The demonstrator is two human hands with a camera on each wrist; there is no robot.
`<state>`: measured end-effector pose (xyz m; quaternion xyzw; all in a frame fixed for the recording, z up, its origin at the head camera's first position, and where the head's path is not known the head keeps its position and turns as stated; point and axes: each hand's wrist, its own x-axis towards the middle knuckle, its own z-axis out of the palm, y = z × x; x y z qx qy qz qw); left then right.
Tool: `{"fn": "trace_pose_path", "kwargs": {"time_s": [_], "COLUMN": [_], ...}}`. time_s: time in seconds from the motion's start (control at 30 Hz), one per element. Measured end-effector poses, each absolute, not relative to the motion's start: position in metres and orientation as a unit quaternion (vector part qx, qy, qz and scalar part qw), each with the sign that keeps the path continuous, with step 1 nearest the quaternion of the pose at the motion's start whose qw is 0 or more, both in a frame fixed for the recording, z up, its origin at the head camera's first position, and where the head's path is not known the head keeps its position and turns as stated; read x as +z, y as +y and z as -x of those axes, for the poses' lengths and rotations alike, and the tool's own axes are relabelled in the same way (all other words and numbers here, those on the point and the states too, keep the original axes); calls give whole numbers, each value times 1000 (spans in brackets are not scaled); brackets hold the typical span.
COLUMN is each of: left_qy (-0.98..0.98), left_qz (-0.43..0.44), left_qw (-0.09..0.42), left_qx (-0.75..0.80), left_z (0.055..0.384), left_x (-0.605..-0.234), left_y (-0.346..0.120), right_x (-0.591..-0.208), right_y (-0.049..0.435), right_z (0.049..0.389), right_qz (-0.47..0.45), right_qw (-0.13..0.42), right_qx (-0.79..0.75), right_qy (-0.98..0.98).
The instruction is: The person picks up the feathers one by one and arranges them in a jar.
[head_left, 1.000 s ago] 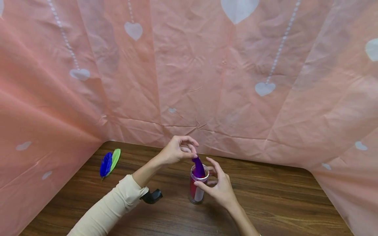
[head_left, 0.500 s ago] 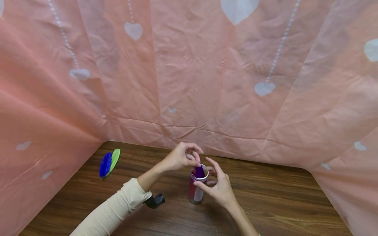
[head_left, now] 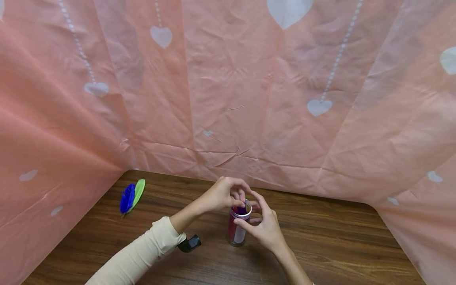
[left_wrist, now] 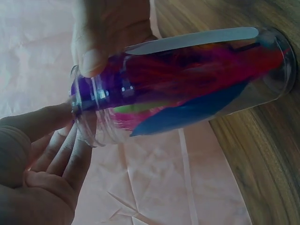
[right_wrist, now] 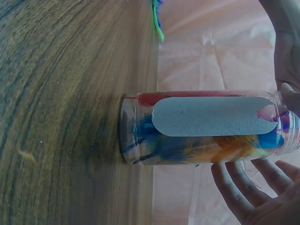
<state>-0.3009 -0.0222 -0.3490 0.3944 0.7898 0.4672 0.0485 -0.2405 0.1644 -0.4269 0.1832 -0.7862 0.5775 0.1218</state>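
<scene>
A clear jar (head_left: 236, 236) with a pale label stands upright on the wooden table. Through its wall several colourful feathers show, red, blue and orange among them. My left hand (head_left: 223, 194) comes over the mouth from the left, thumb and fingertips pinching the top of a purple feather (head_left: 241, 210) whose body is inside the jar. In the left wrist view the purple feather (left_wrist: 83, 92) fills the neck. My right hand (head_left: 269, 228) holds the jar near its rim, thumb at the front and fingers round the far side.
A blue feather (head_left: 127, 198) and a light green feather (head_left: 139, 194) lie side by side at the table's left. A black wrist device (head_left: 189, 244) sticks out under the left sleeve. A pink curtain (head_left: 231, 99) with white hearts rises behind the table (head_left: 338, 237).
My left hand has moved down and slightly right, lowering the purple feather into the jar until little of it shows above the rim. My right hand and the jar have hardly moved.
</scene>
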Motion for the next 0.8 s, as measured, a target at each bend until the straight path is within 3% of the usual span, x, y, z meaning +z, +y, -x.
{"fn": "trace_pose_path", "kwargs": {"time_s": [0.33, 0.8], "left_qy": [804, 784], "left_qz": [-440, -412], "left_qw": [18, 32], "left_qx": [399, 464], "left_z": [299, 303], "left_x": [-351, -349], "left_y": [-18, -36], "right_x": [-428, -427], "right_y": [164, 164], "right_z": [240, 241], "right_qz": [-186, -184], "right_qw": [127, 122], "right_qx": [579, 576], "right_qy": [-783, -787]}}
